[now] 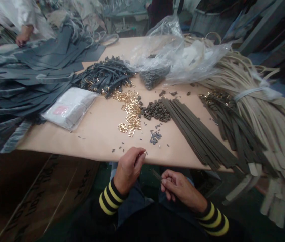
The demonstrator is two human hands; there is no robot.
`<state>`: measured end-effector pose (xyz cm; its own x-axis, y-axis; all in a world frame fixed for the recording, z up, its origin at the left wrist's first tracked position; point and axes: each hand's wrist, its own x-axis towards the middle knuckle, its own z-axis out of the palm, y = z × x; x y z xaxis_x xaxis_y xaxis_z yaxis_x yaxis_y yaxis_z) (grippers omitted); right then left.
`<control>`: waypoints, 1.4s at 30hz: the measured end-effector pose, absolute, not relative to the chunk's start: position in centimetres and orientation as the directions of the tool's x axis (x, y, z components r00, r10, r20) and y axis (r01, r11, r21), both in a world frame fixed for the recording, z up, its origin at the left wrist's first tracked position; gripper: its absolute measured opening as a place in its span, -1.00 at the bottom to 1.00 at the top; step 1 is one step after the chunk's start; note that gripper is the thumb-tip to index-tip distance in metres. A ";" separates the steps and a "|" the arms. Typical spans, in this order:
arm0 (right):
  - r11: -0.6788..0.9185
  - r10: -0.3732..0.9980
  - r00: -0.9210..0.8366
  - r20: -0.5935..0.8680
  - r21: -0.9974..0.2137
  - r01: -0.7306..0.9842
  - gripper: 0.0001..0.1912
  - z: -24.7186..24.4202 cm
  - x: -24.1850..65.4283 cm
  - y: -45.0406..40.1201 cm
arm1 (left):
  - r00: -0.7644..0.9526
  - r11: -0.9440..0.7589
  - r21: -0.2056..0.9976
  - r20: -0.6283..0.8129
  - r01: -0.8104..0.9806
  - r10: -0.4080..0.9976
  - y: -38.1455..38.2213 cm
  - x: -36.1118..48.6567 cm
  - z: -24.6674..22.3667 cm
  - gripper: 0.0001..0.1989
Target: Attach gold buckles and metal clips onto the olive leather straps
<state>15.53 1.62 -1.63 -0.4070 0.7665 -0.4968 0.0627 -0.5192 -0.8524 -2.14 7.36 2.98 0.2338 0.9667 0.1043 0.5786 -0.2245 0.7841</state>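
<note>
My left hand (pixel 131 166) is at the table's front edge, thumb and fingertips pinched together by a tiny dark piece; whether it grips one is too small to tell. Lower right, over my lap, my right hand (pixel 177 186) is closed on the end of a dark olive strip (pixel 156 174). Small grey pieces (pixel 155 137) lie scattered on the table just beyond my hands. Behind them are a pile of gold buckles (pixel 131 116) and a heap of dark olive loops (pixel 156 110). Long olive strips (pixel 195 134) lie side by side to the right.
On the brown-papered table (pixel 94 141) stand a white plastic-wrapped packet (pixel 69 107), dark buckled straps (pixel 104 75) and a clear plastic bag (pixel 167 50). Grey pieces (pixel 56 53) cover the left; beige straps (pixel 266 111) spread over the right. A person's hand (pixel 24 35) is at the far left.
</note>
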 end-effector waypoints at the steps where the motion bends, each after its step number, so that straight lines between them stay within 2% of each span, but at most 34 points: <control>1: -0.519 0.765 -0.409 -0.497 -0.852 0.066 -0.65 -1.7 15.6 1.7 | 0.253 -0.295 0.727 0.171 0.620 0.952 8.7 -2.4 3.3 -0.87; 5: -0.533 0.757 -0.402 -0.515 -0.843 0.076 -0.65 -2.4 15.9 1.8 | 0.249 -0.395 0.535 0.325 0.747 0.912 13.4 -3.5 3.8 -0.88; 12: -0.562 0.754 -0.356 -0.552 -0.823 0.086 -0.54 -3.8 16.2 2.6 | 0.456 -0.560 0.369 0.335 0.742 0.825 17.8 -0.8 3.7 -0.84; 18: -0.540 0.732 -0.405 -0.549 -0.829 0.147 -0.53 -3.1 16.3 3.4 | 0.609 -0.635 0.129 0.192 0.762 0.770 20.9 3.5 3.1 -0.82; 22: -0.560 0.720 -0.417 -0.555 -0.819 0.123 -0.56 -3.2 16.5 3.4 | 0.588 -0.591 0.088 0.056 0.802 0.807 22.0 4.5 2.7 -0.84; 25: -0.576 0.720 -0.417 -0.555 -0.813 0.086 -0.58 -3.5 16.6 3.3 | 0.534 -0.531 0.108 0.003 0.840 0.845 22.0 4.8 2.7 -0.84; 30: -0.570 0.744 -0.385 -0.546 -0.819 0.058 -0.57 -3.9 16.3 3.1 | 0.486 -0.487 0.154 0.043 0.860 0.873 21.9 5.3 2.6 -0.84; 34: -0.542 0.767 -0.358 -0.532 -0.836 0.081 -0.65 -3.2 16.6 2.6 | 0.433 -0.444 0.233 0.101 0.865 0.896 21.7 4.9 3.5 -0.88; 35: -0.526 0.773 -0.364 -0.519 -0.846 0.087 -0.69 -2.7 16.8 2.4 | 0.419 -0.434 0.268 0.114 0.860 0.901 21.4 4.6 4.0 -0.89; 36: -0.509 0.780 -0.373 -0.502 -0.856 0.088 -0.71 -2.0 17.1 2.1 | 0.397 -0.412 0.355 0.119 0.839 0.910 20.8 4.1 4.5 -0.89; 38: -0.479 0.798 -0.383 -0.465 -0.875 0.066 -0.74 -0.4 17.6 1.7 | 0.347 -0.294 0.683 0.062 0.669 0.936 18.8 3.2 5.5 -0.88; 39: -0.467 0.810 -0.379 -0.447 -0.883 0.044 -0.74 0.4 17.8 1.5 | 0.326 -0.160 0.863 -0.006 0.479 0.945 17.4 2.8 5.8 -0.87; 40: -0.458 0.822 -0.371 -0.433 -0.889 0.021 -0.74 1.3 18.0 1.4 | 0.329 0.007 0.967 -0.094 0.255 0.940 15.8 2.5 6.0 -0.85; 41: -0.449 0.835 -0.359 -0.418 -0.894 -0.003 -0.73 2.0 18.2 1.3 | 0.333 0.167 0.985 -0.174 0.049 0.927 14.1 2.2 6.1 -0.83; 42: -0.440 0.846 -0.347 -0.405 -0.898 -0.024 -0.73 2.6 18.3 1.2 | 0.338 0.298 0.949 -0.249 -0.101 0.908 12.4 2.0 6.0 -0.82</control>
